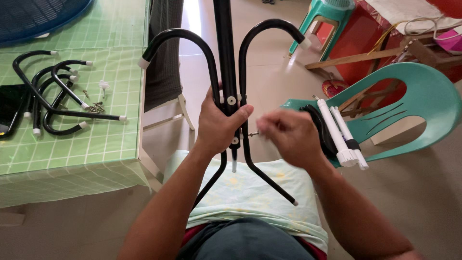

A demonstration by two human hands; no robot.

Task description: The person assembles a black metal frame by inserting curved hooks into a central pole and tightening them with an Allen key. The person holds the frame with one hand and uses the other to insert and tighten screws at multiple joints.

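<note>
My left hand (pixel 219 124) grips a black metal pole (pixel 223 43) where two curved black tube hooks (pixel 190 41) with white end caps join it. White fastener heads show beside my thumb. My right hand (pixel 288 136), blurred, pinches a small screw (pixel 253 134) against the right side of the joint. The tube ends point down over my lap.
A table with a green checked cloth (pixel 96 144) at left holds more curved black tubes (pixel 48 96), loose screws (pixel 96 107) and a dark fan grille (pixel 38 17). At right a teal plastic chair (pixel 423 101) carries white and black rods (pixel 339 135). A teal stool (pixel 327 17) stands behind.
</note>
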